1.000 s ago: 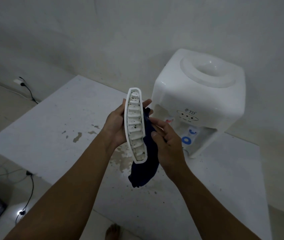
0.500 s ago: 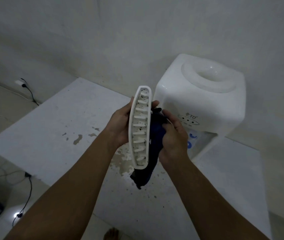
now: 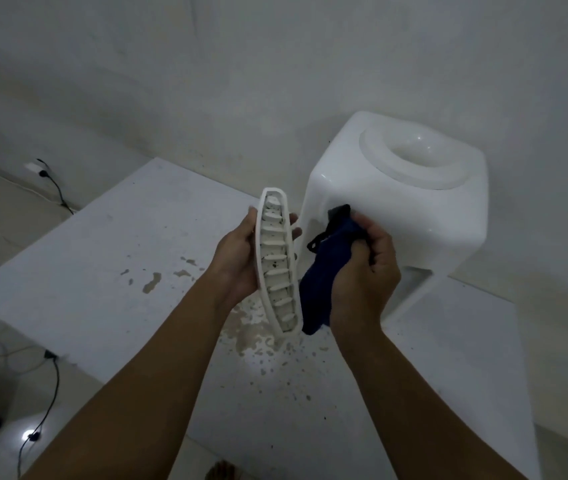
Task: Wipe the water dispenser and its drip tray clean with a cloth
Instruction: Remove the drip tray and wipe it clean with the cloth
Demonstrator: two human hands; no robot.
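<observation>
White table, stained and speckled at centre; pale wall behind. Water dispenser stands at 2 o'clock on the table. Left hand grips the drip tray on edge, grille toward camera, probably to expose its back for wiping. Right hand, at 3 o'clock of the tray, clutches the bunched dark-blue cloth just beside it; contact uncertain. Black specks show on the grille.
</observation>
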